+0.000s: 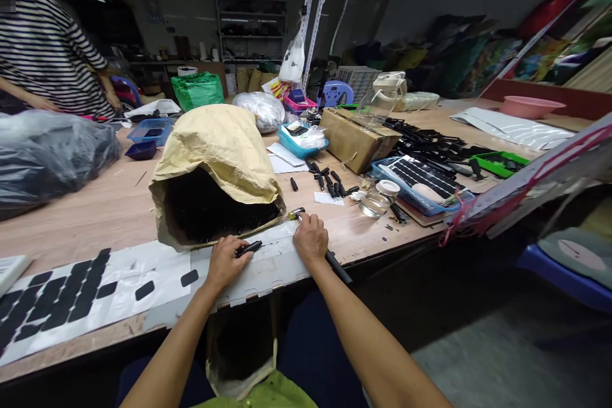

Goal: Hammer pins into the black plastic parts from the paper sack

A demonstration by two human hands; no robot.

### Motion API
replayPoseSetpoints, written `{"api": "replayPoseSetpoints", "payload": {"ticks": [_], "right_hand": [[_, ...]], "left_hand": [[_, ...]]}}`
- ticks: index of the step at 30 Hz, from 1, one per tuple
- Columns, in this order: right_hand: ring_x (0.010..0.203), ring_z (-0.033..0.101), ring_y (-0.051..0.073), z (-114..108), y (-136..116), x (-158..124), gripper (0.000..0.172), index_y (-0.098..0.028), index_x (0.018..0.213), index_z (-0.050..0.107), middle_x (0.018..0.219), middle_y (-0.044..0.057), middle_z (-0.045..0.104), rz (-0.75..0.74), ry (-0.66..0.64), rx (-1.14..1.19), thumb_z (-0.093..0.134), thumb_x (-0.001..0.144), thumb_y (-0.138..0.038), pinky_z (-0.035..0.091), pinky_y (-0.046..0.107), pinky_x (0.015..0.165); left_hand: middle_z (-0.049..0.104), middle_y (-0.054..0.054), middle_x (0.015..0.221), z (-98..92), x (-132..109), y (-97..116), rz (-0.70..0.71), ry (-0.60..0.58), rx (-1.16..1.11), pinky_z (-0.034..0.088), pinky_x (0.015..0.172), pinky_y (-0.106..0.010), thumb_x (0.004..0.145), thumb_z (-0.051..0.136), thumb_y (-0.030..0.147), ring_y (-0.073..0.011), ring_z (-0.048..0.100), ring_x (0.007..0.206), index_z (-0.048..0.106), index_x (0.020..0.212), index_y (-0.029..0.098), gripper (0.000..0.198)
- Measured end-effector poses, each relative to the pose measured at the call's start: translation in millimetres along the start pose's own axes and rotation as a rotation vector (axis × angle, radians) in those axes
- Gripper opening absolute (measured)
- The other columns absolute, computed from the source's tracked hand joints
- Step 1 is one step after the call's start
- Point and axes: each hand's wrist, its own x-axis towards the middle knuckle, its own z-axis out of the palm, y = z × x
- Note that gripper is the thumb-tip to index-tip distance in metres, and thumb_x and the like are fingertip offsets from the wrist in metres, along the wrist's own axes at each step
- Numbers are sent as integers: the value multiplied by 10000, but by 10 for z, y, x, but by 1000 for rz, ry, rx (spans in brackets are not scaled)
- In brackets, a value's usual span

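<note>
My left hand (225, 264) rests at the table's front edge, its fingers closed on a short black tubular part (248, 248) lying against a pale board (272, 268). In my right hand (310, 239) is what looks like a small hammer; its dark handle (338, 267) sticks out below the fist, and its yellow and black head (296, 213) shows beyond the fingers. Just behind my left hand, a large yellowish paper sack (220, 140) lies on its side, mouth towards me, with a dark inside. Another open sack (243, 344) stands below the table edge at my lap.
Several black parts (331, 183) lie beyond my right hand, near a glass jar (375, 204). Black rounded patches (67, 293) sit on a white sheet at left. A cardboard box (356, 140) and blue tray (415, 185) stand right. A person in stripes (48, 44) is far left.
</note>
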Motion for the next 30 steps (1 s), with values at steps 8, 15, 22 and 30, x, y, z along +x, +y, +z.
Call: {"api": "replayPoseSetpoints", "payload": {"ticks": [8,15,22,30], "right_hand": [[961,549,204,-203,20,7,333,-216,1171,633,1045,84,606,43,-79,158,448,902,-149,405,290,758],[983,608,185,-416,-209,-526,333,-182,1161,634,1056,82,667,-166,-28,813,426,904,-226,479,302,886],[951,624,175,-410,-364,-774,337,-175,1155,640,1001,80,668,-268,-65,834,402,919,-210,494,296,872],[963,620,177,-394,-402,-782,341,-176,1162,636,1012,79,658,-262,-92,771,401,915,-200,494,290,876]], "left_hand": [[654,-15,880,-16,22,-24,-38,-18,-85,409,851,-363,792,661,322,-206,556,874,736,975,262,206],[647,-19,894,42,20,-65,-23,2,-77,411,829,-342,820,647,351,-200,549,881,738,1015,261,233],[623,-18,902,47,14,-84,-10,-5,-77,417,840,-336,847,620,372,-192,542,880,735,1054,272,257],[619,-20,893,28,11,-40,-14,-6,-55,409,837,-340,843,628,360,-195,544,886,747,1036,275,242]]}}
